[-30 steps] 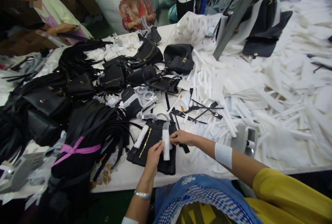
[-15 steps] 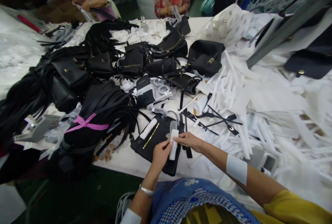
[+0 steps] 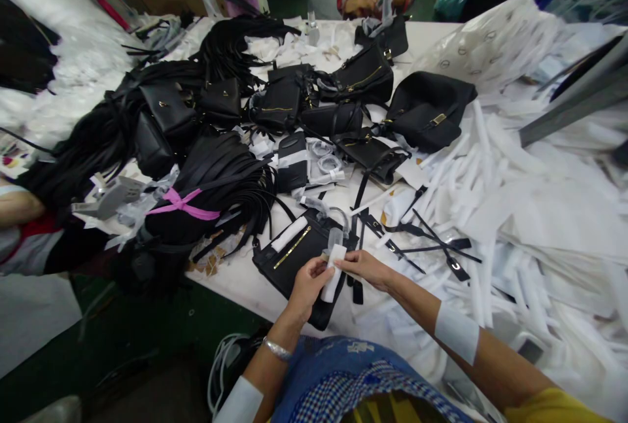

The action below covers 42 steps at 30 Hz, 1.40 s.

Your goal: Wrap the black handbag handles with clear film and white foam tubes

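Observation:
A white foam strip (image 3: 334, 274) lies over the right part of a black handbag (image 3: 287, 274) at the table's front edge. My left hand (image 3: 310, 284) pinches the strip from the left. From the right, the fingers of my right hand (image 3: 364, 267) close on its upper part. Just above the strip, a clear plastic piece (image 3: 335, 237) sticks up. The bag lies flat with a gold zipper (image 3: 292, 248) facing up, and another white strip (image 3: 289, 234) rests along its top edge. What lies under my fingertips is hidden.
Black straps tied with a pink ribbon (image 3: 182, 204) lie left. More black bags (image 3: 432, 109) stand behind. Loose buckled straps (image 3: 454, 266) and heaped white foam strips (image 3: 483, 214) are at right. People work across the table; a person's arm (image 3: 19, 207) shows at far left.
The view has turned left, so most things sit further right, and a person's arm has come into sight at far left. Both hands stay on the white foam strip, which tilts slightly more.

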Available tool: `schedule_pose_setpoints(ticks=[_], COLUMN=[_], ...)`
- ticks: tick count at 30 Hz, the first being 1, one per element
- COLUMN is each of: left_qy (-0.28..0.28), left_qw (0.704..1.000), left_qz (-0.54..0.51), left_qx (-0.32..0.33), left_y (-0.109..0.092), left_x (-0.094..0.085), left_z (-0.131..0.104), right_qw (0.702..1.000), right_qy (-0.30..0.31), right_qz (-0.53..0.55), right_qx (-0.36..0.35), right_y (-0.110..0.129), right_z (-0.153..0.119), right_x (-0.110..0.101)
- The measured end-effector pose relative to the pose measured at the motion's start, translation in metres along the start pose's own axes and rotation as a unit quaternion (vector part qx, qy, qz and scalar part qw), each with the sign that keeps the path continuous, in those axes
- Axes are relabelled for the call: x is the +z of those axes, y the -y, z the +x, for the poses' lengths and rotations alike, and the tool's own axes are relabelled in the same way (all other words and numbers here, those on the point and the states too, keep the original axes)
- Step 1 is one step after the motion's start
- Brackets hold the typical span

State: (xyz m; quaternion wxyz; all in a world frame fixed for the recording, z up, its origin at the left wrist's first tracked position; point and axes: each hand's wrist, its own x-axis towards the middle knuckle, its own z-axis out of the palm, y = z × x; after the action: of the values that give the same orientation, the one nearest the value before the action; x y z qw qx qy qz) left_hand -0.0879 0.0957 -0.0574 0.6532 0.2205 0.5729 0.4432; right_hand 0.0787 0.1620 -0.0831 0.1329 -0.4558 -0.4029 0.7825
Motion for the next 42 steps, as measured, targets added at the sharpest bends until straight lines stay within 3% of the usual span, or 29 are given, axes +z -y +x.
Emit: schedule_pose_setpoints(ticks=[7, 13, 20, 27, 34, 42], left_qy=[-0.046, -0.079, -0.120, -0.134, -0.126, -0.114], left_qw=[0.999, 0.996, 0.992, 0.989, 0.983, 0.963], left_qz=[0.005, 0.035, 0.021, 0.036, 0.108, 0.216], left_qx=[0.008, 0.020, 0.030, 0.041, 0.072, 0.110], left_y=[0.004, 0.011, 0.018, 0.017, 0.012, 0.007], left_x=[0.014, 0.014, 0.013, 0.018, 0.018, 0.017], left_z=[-0.010, -0.005, -0.003, -0.006, -0.007, -0.015], right_qw=[0.999, 0.998, 0.977, 0.979, 0.985, 0.977], right_qy=[0.007, -0.055, 0.041, -0.102, -0.079, -0.147], right_qz=[-0.036, 0.011, 0.207, 0.164, 0.137, 0.130], right_qx=[-0.011, -0.003, -0.034, -0.066, -0.071, -0.085], right_y=[-0.005, -0.009, -0.010, -0.023, -0.018, -0.027], right_z=[0.002, -0.004, -0.023, -0.022, -0.019, -0.016], right_x=[-0.005, 0.003, 0.004, 0.028, 0.029, 0.037])
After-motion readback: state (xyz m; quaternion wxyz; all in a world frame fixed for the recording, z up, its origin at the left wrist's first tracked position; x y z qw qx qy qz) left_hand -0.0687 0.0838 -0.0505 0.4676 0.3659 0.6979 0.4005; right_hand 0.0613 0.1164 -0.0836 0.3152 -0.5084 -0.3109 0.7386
